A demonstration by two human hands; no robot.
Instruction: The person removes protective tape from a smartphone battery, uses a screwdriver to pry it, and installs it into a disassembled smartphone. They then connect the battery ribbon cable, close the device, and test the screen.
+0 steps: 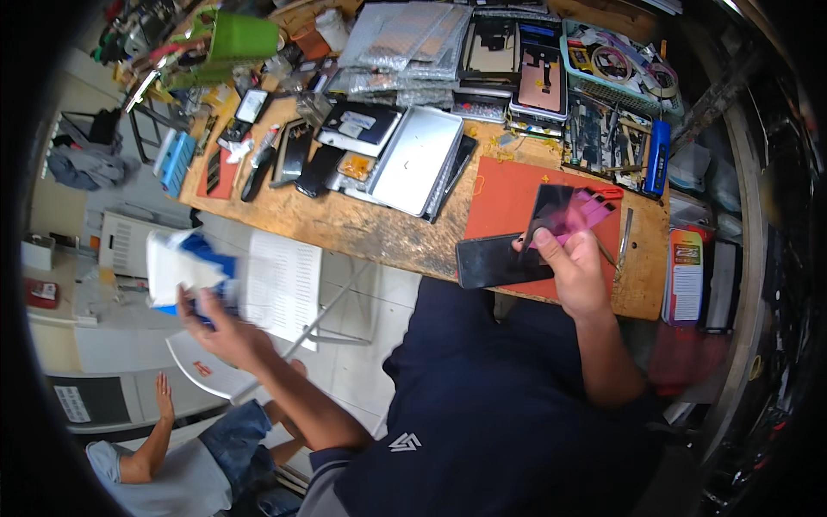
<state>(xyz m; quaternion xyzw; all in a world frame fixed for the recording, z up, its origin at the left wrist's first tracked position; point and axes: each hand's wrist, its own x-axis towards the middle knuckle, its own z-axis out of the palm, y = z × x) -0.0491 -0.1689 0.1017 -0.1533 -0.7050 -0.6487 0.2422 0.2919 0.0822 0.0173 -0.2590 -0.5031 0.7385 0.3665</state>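
Blurrily, packet point(179, 265) at left hand point(226, 333), grip unclear, panel point(547, 205) in right hand point(573, 269)

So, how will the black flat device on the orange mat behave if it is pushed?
The black flat device looks stiff, being a thin, straight-edged slab. Its smooth, dark face may be slippery. Near the front of the bench, it could tip off if pushed outward.
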